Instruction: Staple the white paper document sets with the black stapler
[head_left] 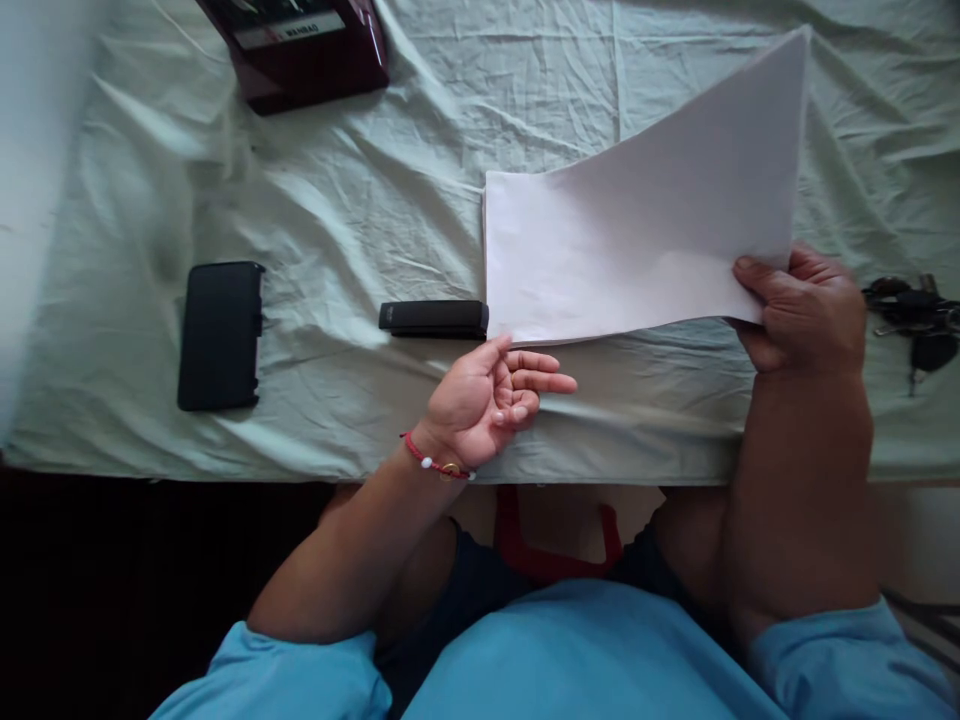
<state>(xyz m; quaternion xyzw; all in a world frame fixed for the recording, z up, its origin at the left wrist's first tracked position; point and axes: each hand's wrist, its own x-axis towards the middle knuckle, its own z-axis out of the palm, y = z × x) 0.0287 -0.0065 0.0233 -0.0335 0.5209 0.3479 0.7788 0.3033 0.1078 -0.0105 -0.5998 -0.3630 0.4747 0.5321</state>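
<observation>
A thin stack of white paper sheets [630,230] lies at the middle right of the head view, its right side raised and bent upward. My right hand [802,305] grips the stack's lower right edge, thumb on top and the other fingers beneath. Palm up, my left hand [491,395] rests by the lower left corner of the sheets. Its thumb tip is at the paper's edge, two fingers stretch to the right and the others are partly curled. A black stapler [433,319] lies just left of the stack, its right end at the paper's edge.
A black phone-like case [220,336] lies at the left. A dark red glossy box-shaped thing [315,80] stands at the back left. Keys [916,315] lie at the far right. The pale green cloth [322,430] is wrinkled, and the table's front edge runs below my hands.
</observation>
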